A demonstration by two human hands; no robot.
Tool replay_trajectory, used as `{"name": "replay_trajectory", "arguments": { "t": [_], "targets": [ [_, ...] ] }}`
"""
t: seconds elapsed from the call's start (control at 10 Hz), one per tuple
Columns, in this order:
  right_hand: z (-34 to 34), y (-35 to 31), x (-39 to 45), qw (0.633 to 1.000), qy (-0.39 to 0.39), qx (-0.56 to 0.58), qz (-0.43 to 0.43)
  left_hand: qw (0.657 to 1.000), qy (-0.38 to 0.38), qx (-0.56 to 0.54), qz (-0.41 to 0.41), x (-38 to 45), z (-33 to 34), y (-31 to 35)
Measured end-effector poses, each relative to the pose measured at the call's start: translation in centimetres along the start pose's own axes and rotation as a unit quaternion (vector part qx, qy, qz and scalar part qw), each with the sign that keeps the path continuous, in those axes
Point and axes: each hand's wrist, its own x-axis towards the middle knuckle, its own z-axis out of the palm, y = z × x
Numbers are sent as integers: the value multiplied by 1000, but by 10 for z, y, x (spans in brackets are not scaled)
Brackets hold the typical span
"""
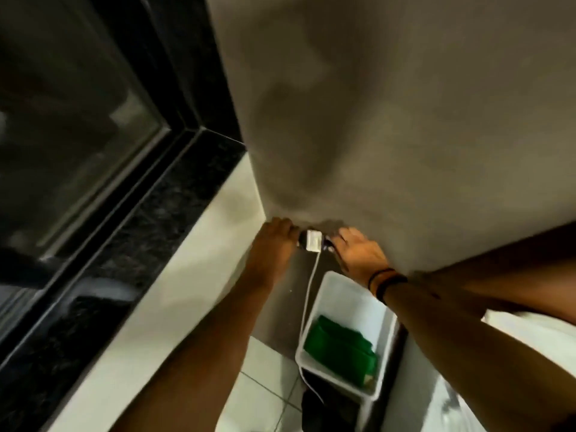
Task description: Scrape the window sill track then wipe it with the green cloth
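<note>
Below both hands, white bin [339,294] on floor, green cloth [339,347] inside

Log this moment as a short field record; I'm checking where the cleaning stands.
left hand: at the white plug on the wall; grip unclear
right hand: beside the same plug; grip unclear
green cloth: lying in the white bin, untouched
window sill track: dark, no hand on it
scraper: not seen
</note>
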Motion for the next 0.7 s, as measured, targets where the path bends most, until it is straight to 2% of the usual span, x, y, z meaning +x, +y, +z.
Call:
{"name": "replay_trajectory", "arguments": {
  "t": [0.1, 0.2, 0.3, 0.5, 0.6, 0.7],
  "targets": [
    [63, 45, -80, 996, -78, -2, 34, 992, -57, -12, 109, -7, 89, 66],
    [119, 62, -127, 988, -148, -17, 52, 982, -138, -37, 125, -27, 159, 102],
    [162, 63, -144, 981, -173, 1, 83, 974, -178, -56, 129, -39, 201, 111],
    [239, 62, -138, 971, -207, -44, 114, 970, -203, -52, 127, -51, 267, 104],
    [246, 62, -134, 955, -249, -70, 147, 970, -211, -70, 95, -48, 262, 103],
    [235, 40, -125, 976, -169, -31, 133, 984, -142, -95, 47, -52, 245, 105]
  ]
}}
